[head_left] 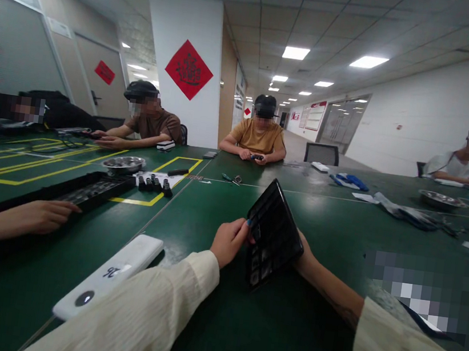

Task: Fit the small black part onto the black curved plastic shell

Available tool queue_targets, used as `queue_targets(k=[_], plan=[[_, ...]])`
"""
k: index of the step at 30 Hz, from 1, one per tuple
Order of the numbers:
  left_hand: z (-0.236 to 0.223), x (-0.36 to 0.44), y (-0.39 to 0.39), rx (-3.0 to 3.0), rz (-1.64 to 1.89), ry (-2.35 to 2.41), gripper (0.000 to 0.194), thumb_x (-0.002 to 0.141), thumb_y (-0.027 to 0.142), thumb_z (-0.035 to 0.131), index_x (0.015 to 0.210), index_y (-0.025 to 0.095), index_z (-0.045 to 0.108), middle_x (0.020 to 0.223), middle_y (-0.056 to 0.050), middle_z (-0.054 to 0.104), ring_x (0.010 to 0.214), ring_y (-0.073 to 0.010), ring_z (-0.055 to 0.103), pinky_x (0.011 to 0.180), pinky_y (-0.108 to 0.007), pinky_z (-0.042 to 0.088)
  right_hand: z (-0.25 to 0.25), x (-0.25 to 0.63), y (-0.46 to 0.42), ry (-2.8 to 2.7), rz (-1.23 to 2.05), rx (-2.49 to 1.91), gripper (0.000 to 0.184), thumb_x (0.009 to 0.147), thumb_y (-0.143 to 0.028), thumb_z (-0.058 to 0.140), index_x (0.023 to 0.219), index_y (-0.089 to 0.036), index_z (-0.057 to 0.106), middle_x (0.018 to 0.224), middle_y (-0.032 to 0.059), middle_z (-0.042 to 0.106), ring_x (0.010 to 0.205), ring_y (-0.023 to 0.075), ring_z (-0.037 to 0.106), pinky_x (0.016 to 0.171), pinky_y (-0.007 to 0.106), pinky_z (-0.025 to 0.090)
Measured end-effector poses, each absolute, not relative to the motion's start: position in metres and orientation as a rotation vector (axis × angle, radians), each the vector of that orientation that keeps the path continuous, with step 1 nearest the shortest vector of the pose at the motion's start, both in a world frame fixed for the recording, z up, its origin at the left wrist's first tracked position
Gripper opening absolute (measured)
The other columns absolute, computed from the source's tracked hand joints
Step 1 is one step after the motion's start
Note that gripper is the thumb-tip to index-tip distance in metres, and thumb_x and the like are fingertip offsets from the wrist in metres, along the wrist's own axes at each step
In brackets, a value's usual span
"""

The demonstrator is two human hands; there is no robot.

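Note:
A glossy black rectangular panel or shallow tray [274,235] is held up tilted above the green table, its dark face showing a faint grid of divisions. My left hand [229,243] is closed at its left edge, thumb and fingers pressed together there. A tiny blue spot shows by the fingertips; I cannot make out what it is. From behind the right edge, my right hand [304,252] supports the panel, its fingers mostly hidden. Left of my left sleeve lies a white oblong device [111,274] marked 26.
At left, another person's hand [45,215] reaches over a long black tray [99,185]. Near it are a metal bowl [124,164] and several small black parts [154,184]. Pliers [229,178], a blue-and-white packet [349,181] and another bowl [441,200] lie farther off. People sit around the table.

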State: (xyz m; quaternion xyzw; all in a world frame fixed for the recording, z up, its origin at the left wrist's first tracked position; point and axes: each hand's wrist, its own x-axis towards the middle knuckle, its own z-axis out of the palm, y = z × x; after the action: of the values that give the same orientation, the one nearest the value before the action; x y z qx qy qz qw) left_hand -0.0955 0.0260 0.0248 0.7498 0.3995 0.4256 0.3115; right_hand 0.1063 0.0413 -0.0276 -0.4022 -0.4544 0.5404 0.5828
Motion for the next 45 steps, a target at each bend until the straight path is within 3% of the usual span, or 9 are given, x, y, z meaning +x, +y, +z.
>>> queue_targets(k=[5, 9, 15, 28, 37, 45], plan=[[0.018, -0.102, 0.028, 1.998, 1.304, 1.243, 0.050, 0.086, 0.047, 0.030, 0.049, 0.017, 0.044, 0.046, 0.002, 0.047, 0.048, -0.0093, 0.044, 0.052, -0.022, 0.032, -0.018, 0.095, 0.027, -0.977, 1.309, -0.920, 0.029, 0.068, -0.035, 0.060, 0.096, -0.026, 0.061, 0.082, -0.0012, 0.068, 0.076, 0.0191, 0.063, 0.059, 0.029, 0.049], [0.009, -0.105, 0.037, 1.871, 1.317, 1.293, 0.040, 0.085, 0.046, 0.031, 0.057, 0.019, 0.036, 0.046, 0.005, 0.037, 0.046, -0.0084, 0.037, 0.047, -0.022, 0.027, -0.018, 0.096, 0.027, -0.975, 1.309, -0.924, 0.027, 0.067, -0.035, 0.061, 0.093, -0.026, 0.062, 0.078, -0.0013, 0.067, 0.073, 0.0188, 0.062, 0.057, 0.029, 0.049], [0.008, -0.102, 0.035, 1.945, 1.266, 1.230, 0.031, 0.090, 0.037, 0.020, 0.078, 0.020, 0.043, 0.050, 0.005, 0.045, 0.050, -0.0114, 0.046, 0.054, -0.023, 0.034, -0.017, 0.095, 0.028, -0.948, 1.348, -0.894, 0.028, 0.068, -0.033, 0.061, 0.095, -0.027, 0.062, 0.080, -0.0015, 0.067, 0.073, 0.0183, 0.062, 0.056, 0.028, 0.049], [0.018, -0.103, 0.027, 2.593, 0.556, 1.664, 0.040, 0.093, 0.036, 0.014, 0.106, 0.019, 0.048, 0.073, -0.005, 0.065, 0.070, -0.0195, 0.062, 0.059, -0.027, 0.037, -0.015, 0.092, 0.023, -1.036, 1.370, -0.876, 0.029, 0.068, -0.037, 0.062, 0.095, -0.027, 0.062, 0.079, -0.0017, 0.066, 0.071, 0.0181, 0.061, 0.054, 0.028, 0.048], [0.022, -0.101, 0.023, 2.512, 0.432, 1.728, 0.046, 0.093, 0.039, 0.011, 0.096, 0.022, 0.054, 0.087, -0.006, 0.067, 0.080, -0.0193, 0.063, 0.063, -0.026, 0.039, -0.008, 0.091, 0.016, -1.090, 1.376, -0.862, 0.024, 0.068, -0.041, 0.062, 0.087, -0.027, 0.063, 0.078, -0.0016, 0.066, 0.073, 0.0179, 0.061, 0.055, 0.027, 0.049], [0.018, -0.098, 0.023, 2.603, 0.440, 1.751, 0.049, 0.092, 0.043, 0.012, 0.094, 0.021, 0.056, 0.077, -0.007, 0.067, 0.072, -0.0201, 0.063, 0.059, -0.026, 0.036, 0.002, 0.086, 0.010, -1.114, 1.316, -0.937, 0.020, 0.063, -0.041, 0.064, 0.076, -0.025, 0.062, 0.072, -0.0006, 0.064, 0.077, 0.0211, 0.060, 0.058, 0.030, 0.049]])
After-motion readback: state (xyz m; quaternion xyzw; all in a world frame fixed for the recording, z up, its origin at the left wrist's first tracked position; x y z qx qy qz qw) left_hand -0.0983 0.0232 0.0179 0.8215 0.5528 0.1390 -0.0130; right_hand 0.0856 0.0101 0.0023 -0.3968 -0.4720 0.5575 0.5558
